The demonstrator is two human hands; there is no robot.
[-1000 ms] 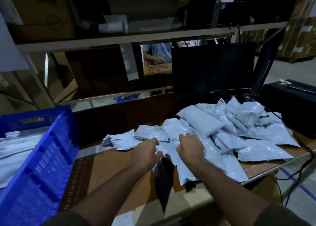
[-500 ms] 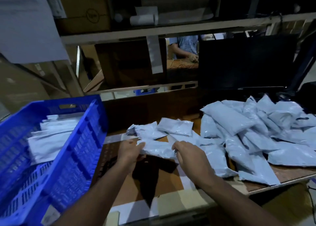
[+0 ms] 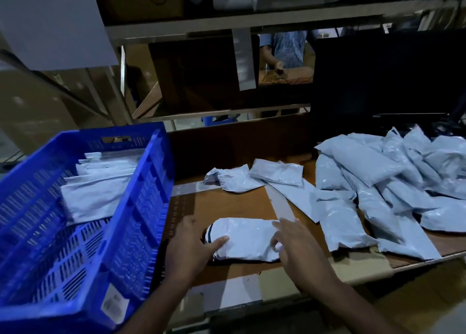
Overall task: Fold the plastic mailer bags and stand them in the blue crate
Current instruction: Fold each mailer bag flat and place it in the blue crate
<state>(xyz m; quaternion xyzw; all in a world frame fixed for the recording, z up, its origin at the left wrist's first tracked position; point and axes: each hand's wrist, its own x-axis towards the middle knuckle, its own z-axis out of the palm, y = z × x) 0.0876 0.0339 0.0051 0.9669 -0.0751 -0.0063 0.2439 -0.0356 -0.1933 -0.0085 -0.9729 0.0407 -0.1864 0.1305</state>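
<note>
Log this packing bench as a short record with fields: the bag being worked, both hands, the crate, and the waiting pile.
bag in work: one folded mailer bag lying flat on the cardboard-covered bench
left hand: left hand at the bag's left end, thumb on top
right hand: right hand on the bag's right end, fingers spread
crate: blue crate left of the bag, several folded bags standing at its far end
pile: loose unfolded mailers heaped on the right of the bench
</note>
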